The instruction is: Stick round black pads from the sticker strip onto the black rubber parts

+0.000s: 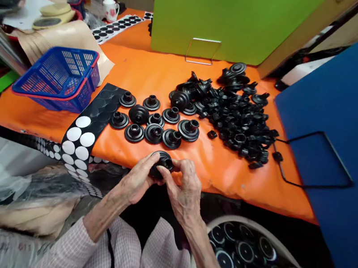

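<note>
For the turning or pressing that seems in hand, the black disc (163, 158) is best held steady by its rim in the left hand (138, 178), with its hub facing up so the fingers of the right hand (188, 189) can reach it squarely. Light, even finger pressure should serve better than force, since a tilted grip could let a smooth rim slip. Keeping the work at the desk (135, 63) edge, rather than over the lap, would probably save a dropped piece.

The disc sits between the two hands, touching both: at about 1 to 2 o'clock from the middle of the left hand and 10 o'clock from the right. The left hand is closed around its rim; the right is narrow, thumb and fingers pinched at the hub. Whether the right also grips a small part there cannot be told.

From the held disc, more discs (134, 133) stand near, from 10 to 1 o'clock, most hub up. A loose ring (212, 134) lies at 2 o'clock, just beside a heaped pile (233, 113). The dotted strip (82, 152) hangs over the edge at 9 o'clock.
</note>
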`<state>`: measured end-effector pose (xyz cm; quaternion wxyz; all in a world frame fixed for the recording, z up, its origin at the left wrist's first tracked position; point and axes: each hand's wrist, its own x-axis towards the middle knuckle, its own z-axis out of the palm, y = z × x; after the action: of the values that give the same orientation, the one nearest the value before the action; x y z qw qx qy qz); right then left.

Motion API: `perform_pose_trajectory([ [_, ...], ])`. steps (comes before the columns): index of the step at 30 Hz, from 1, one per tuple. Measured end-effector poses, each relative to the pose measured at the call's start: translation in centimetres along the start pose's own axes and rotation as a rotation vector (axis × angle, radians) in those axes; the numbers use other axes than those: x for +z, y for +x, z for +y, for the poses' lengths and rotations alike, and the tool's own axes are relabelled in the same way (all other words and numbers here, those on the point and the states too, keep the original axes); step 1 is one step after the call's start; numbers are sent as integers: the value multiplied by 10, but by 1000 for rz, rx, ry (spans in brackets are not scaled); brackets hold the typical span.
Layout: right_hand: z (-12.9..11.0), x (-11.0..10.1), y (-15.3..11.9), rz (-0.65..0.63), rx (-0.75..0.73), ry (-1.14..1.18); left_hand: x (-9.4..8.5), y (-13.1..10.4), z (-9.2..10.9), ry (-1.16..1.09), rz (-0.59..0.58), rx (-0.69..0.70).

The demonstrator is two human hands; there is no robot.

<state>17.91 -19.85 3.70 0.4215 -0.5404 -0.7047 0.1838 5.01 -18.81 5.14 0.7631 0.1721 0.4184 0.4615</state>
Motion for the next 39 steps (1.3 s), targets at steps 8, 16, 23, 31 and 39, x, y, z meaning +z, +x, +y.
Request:
perform_pose_trajectory([
  [8,3,-3,3,-60,23,82,1,4,3,-12,7,-33],
  [16,4,-6,3,-143,57,156,3,5,4,2,17,-72],
  [23,5,-3,2,-157,63,220,0,4,2,10,2,-33],
  [31,2,-11,14,-87,14,277,12,7,13,90,-26,9],
  [39,41,-40,106,0,131,29,22,61,103,988,166,457],
])
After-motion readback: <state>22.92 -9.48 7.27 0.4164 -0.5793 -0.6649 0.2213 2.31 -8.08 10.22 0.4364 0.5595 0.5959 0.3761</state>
